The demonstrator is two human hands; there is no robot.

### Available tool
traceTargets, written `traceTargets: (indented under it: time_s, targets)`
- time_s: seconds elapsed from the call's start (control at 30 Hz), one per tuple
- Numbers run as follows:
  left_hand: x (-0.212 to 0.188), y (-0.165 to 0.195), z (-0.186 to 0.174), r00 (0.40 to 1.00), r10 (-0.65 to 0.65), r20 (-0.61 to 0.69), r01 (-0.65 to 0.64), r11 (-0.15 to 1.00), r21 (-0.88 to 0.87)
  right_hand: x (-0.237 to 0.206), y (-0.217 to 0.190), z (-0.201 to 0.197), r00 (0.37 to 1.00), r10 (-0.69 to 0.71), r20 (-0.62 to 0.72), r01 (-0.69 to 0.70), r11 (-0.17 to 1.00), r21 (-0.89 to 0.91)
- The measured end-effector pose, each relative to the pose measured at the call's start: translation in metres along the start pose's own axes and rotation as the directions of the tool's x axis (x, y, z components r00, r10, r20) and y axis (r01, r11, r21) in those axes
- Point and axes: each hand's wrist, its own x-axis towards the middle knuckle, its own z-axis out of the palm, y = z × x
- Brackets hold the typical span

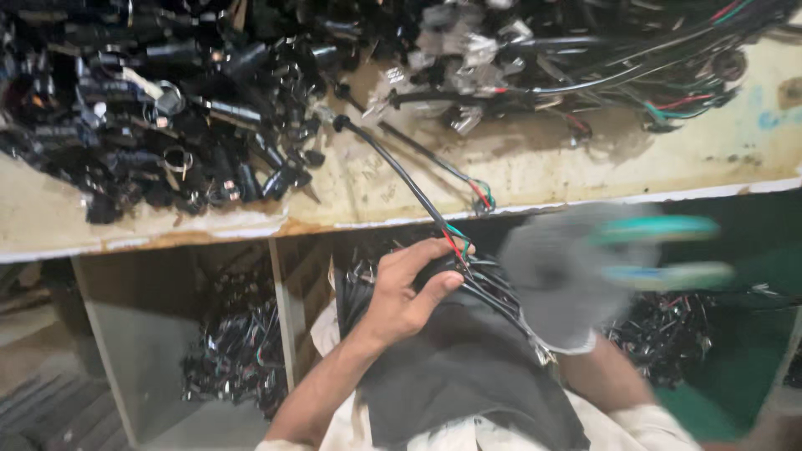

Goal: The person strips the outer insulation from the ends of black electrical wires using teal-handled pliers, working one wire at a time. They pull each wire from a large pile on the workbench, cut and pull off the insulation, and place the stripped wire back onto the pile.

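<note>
- The left hand (405, 292), bare, pinches a black cable (401, 171) in the middle of the frame.
- The right hand (560, 280), gloved and blurry, is low right; I cannot tell its grip.
- The cable runs up onto the counter (543, 167).
- A pile of black parts (150, 108) waits upper left, so much work looks left.

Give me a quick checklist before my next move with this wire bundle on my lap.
1. Left hand on the black wire bundle: ok, fingers rest on it.
2. Right hand steady: not ok, gloved and blurred by motion.
3. Right hand's grip: cannot tell.
4. Cable hanging off the workbench edge: ok, it reaches the bundle.
5. Red and green leads in view: ok.
</note>
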Motion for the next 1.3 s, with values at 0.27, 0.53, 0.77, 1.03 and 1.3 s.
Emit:
traceTargets:
  time_s: [0.27,0.53,0.77,1.03,1.3]
  targets:
    - [-0.007,0.015,0.01,0.996,0.023,0.084,-0.027,0.998,0.049,0.013,-0.021,0.009,0.941,0.277,-0.193,-0.008,0.589,0.808]
    - [-0.006,0.021,-0.006,0.912,-0.09,0.399,-0.295,0.531,0.794,0.04,-0.004,-0.019,0.994,0.016,0.105,0.073,0.613,-0.787]
    - [0.007,0.017,-0.108,0.882,0.31,-0.356,0.357,0.056,0.932,0.049,0.013,-0.026,0.932,0.228,0.282,0.237,0.205,-0.95]
    - [0.015,0.021,-0.094,0.842,0.408,-0.354,-0.146,0.803,0.578,0.066,0.014,-0.042,0.911,0.299,0.285,0.251,0.146,-0.957]
    - [0.01,-0.001,-0.015,0.965,-0.259,0.034,0.251,0.883,-0.397,0.059,0.01,-0.049,0.784,0.563,-0.261,-0.6,0.579,-0.553]
